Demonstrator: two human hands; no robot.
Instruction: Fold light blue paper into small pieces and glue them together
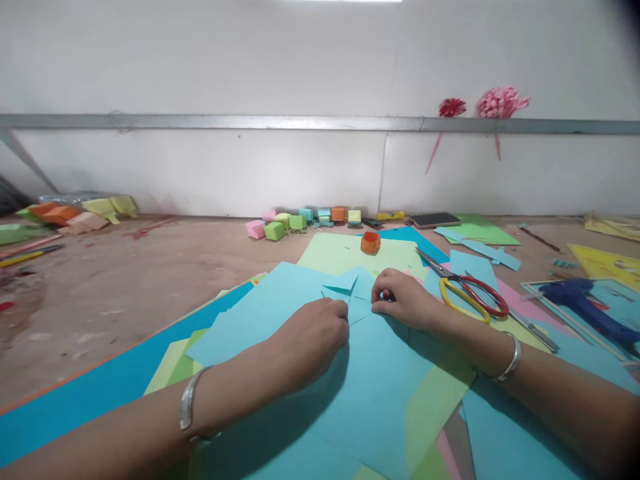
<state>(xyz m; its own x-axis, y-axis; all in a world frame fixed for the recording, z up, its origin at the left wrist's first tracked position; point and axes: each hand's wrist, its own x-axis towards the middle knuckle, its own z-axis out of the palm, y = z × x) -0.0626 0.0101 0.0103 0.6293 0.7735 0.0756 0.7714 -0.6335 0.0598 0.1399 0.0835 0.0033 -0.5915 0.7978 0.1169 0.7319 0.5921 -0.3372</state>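
A small piece of light blue paper (361, 308), creased and with a raised flap, lies between my two hands over larger light blue sheets. My left hand (313, 337) is closed at its left side, knuckles up and fingertips mostly hidden. From the right, my right hand (407, 300) pinches the piece's edge between thumb and curled fingers. Just beyond the hands sits a small open orange paper box (371, 243). Scissors (465, 293) with red and yellow handles lie next to my right forearm.
Small coloured paper boxes (299, 222) stand along the wall. A blue glue gun (590, 307) lies at the right, and a dark phone (435, 221) at the back. Folded paper pieces (65, 213) and pencils (30, 255) are at the left. Paper flowers (501, 103) hang from the metal rail.
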